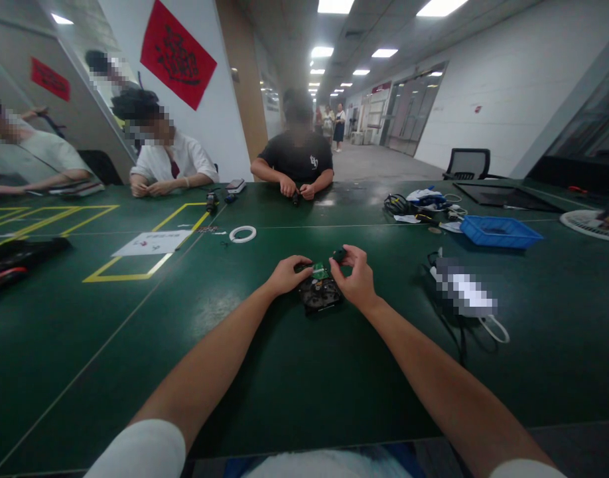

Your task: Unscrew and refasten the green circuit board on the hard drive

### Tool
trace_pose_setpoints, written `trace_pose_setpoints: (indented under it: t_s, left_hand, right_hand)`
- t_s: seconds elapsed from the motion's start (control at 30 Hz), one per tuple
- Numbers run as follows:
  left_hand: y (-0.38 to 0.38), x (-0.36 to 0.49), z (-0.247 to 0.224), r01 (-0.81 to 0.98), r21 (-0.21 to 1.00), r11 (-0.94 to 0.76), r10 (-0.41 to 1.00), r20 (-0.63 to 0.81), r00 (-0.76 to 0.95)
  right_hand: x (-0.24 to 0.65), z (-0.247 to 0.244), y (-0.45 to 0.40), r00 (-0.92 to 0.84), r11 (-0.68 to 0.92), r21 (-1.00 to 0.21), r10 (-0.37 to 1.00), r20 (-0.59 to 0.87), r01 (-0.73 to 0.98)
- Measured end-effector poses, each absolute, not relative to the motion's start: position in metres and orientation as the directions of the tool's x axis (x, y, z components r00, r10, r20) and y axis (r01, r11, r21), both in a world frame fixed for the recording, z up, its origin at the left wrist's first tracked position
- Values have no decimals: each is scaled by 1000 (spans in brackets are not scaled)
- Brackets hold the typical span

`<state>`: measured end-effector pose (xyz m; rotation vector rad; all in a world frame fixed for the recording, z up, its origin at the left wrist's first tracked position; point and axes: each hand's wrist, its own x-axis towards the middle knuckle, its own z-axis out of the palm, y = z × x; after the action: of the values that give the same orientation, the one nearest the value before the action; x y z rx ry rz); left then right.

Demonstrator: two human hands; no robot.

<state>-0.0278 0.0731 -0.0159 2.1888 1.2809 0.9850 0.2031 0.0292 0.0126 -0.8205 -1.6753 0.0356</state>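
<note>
A black open-backed device housing lies on the green table in front of me, with a small green circuit board at its far edge. My left hand is closed at the board's left side, the thumb along its edge and the other fingers curled behind. Between the thumb and fingers of my right hand is a small dark rounded part, held just above and right of the board. Its exact kind is too small to tell.
To the right lie a white device with a cable and a blue tray. Tangled cables sit farther back. On the left are a white ring and a paper sheet. A person works across the table.
</note>
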Motion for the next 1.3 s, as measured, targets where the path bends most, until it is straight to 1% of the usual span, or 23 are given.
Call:
trace_pose_setpoints:
  t_s: [0.13,0.3,0.37,0.47,0.57,0.63,0.77,0.83,0.93,1.03,1.2,1.3]
  left_hand:
    - [73,-28,-16,580,653,-487,873,366,321]
    - [74,-29,-16,584,656,-478,878,354,321]
    - [74,-29,-16,586,656,-476,879,353,320]
    - [74,-29,-16,588,658,-470,882,348,316]
    - [73,-28,-16,586,658,-474,881,351,318]
    - [73,-28,-16,582,656,-480,877,361,317]
    - [73,-27,-15,576,659,-484,875,362,320]
    - [72,-28,-14,575,660,-484,875,359,324]
    - [72,-28,-14,573,665,-479,877,355,323]
    - [72,-28,-14,562,664,-494,869,370,328]
    - [73,-28,-16,564,667,-486,874,366,321]
    - [73,-28,-15,563,674,-479,878,357,320]
  right_hand:
    - [205,12,28,-77,740,-404,520,850,539]
    - [203,8,31,-123,772,-429,538,834,469]
    - [202,9,31,-116,768,-431,540,834,473]
    - [204,11,31,-110,753,-383,512,852,535]
    - [206,14,29,-136,757,-347,493,859,553]
    - [207,14,29,-142,760,-356,502,853,544]
    - [205,12,31,-121,768,-422,535,836,482]
    - [205,11,31,-97,757,-437,544,833,486]
    - [205,12,30,-77,733,-422,538,839,533]
    - [205,13,29,-98,740,-401,529,843,540]
    - [204,10,29,-100,739,-428,550,829,520]
    - [205,10,30,-87,724,-427,554,828,542]
